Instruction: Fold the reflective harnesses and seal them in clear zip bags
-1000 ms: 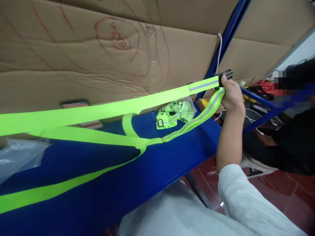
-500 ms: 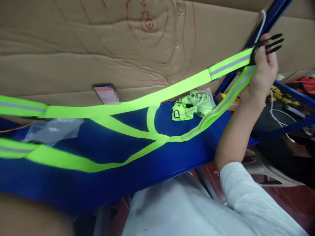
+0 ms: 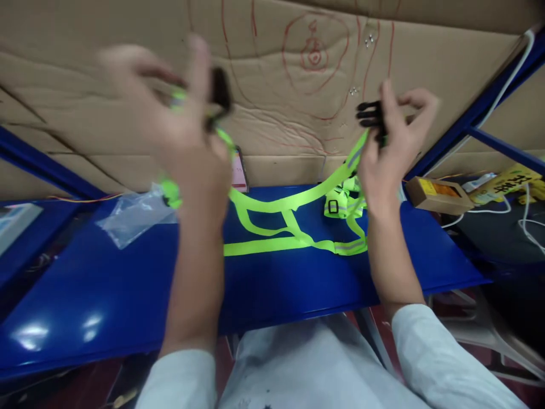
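Note:
A neon-yellow reflective harness (image 3: 272, 245) with grey stripes hangs in front of me, its webbing partly resting on the blue table. My right hand (image 3: 394, 147) pinches a black side-release buckle half (image 3: 369, 115) on one strap end, prongs pointing left. On the other side my left hand (image 3: 183, 125), smeared by motion, grips the strap by another black buckle part (image 3: 220, 91). The two buckle parts are apart. Behind the right-hand strap lies a bundle of similar yellow straps (image 3: 338, 209) with a black slider; my right hand partly covers it.
The blue table (image 3: 272, 295) bears a clear plastic bag (image 3: 131, 218) at the left. A phone (image 3: 239, 170) leans on the cardboard wall (image 3: 281, 130) with red drawings. To the right are a small cardboard box (image 3: 438, 195), yellow packaging (image 3: 506, 184) and white cables (image 3: 525, 210).
My left hand has come into view holding the black buckle part. The right hand has moved left and lower in view, and the harness has slackened from stretched out to sagging between my hands.

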Motion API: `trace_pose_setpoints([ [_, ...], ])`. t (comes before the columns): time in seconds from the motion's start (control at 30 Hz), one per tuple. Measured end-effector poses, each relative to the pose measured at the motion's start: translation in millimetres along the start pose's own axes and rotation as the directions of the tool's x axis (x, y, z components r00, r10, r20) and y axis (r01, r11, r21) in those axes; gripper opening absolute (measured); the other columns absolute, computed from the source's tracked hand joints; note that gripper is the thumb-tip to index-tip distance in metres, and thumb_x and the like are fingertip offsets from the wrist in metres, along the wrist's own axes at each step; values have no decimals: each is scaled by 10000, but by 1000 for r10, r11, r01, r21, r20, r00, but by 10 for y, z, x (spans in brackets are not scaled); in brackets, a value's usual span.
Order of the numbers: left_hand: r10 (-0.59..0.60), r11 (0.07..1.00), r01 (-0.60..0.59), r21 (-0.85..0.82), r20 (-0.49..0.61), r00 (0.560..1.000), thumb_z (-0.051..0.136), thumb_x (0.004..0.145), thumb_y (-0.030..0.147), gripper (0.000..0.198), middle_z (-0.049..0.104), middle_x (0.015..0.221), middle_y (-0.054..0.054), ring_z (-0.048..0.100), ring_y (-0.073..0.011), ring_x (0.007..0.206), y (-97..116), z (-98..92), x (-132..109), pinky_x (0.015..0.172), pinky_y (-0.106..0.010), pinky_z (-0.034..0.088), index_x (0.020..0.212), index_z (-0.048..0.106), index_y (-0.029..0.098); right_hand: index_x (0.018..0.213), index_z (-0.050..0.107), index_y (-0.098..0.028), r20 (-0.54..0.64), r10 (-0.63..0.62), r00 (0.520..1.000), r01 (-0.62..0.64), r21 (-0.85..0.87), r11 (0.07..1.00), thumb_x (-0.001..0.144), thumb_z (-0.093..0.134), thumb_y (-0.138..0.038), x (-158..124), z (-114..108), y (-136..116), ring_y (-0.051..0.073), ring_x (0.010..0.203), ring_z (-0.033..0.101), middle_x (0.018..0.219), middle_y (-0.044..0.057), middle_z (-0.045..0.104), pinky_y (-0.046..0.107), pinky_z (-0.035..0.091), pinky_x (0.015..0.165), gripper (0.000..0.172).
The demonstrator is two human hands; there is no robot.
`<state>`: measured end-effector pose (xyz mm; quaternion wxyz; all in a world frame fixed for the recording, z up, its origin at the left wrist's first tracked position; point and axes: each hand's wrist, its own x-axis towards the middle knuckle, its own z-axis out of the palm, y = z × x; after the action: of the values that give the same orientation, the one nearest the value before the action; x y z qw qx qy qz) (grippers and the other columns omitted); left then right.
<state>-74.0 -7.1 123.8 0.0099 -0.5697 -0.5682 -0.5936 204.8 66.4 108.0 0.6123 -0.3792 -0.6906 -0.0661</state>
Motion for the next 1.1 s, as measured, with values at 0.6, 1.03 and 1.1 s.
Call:
trace_pose_setpoints([
  [0.6,260,886,-306,349,172,950,226,1052,211,603,527,1537,-199,520,-379,1317,198,713,-473,1151,-563,373,1621,413,142,1616,375,-339,142,-168,976,191,-172,966,1078,316,-273,-381,461,-253,320,1413,489,1378,158,488,595,446,1158,545],
  [1.03,237,956,-261,136,167,957,303,1070,330,543,503,1553,-201,438,-382,1451,278,768,-573,1226,-561,281,1550,501,170,1604,390,-327,152,-173,973,191,-114,975,1070,302,-212,-392,462,-364,283,1425,474,1382,152,501,551,426,1205,554],
  [1.1,239,952,-264,154,165,957,308,1068,341,554,480,1566,-218,424,-397,1458,280,766,-574,1221,-589,273,1562,478,158,1612,378,-285,207,-202,957,216,-45,975,1043,331,-200,-410,491,-379,298,1447,456,1426,154,472,540,411,1221,578],
])
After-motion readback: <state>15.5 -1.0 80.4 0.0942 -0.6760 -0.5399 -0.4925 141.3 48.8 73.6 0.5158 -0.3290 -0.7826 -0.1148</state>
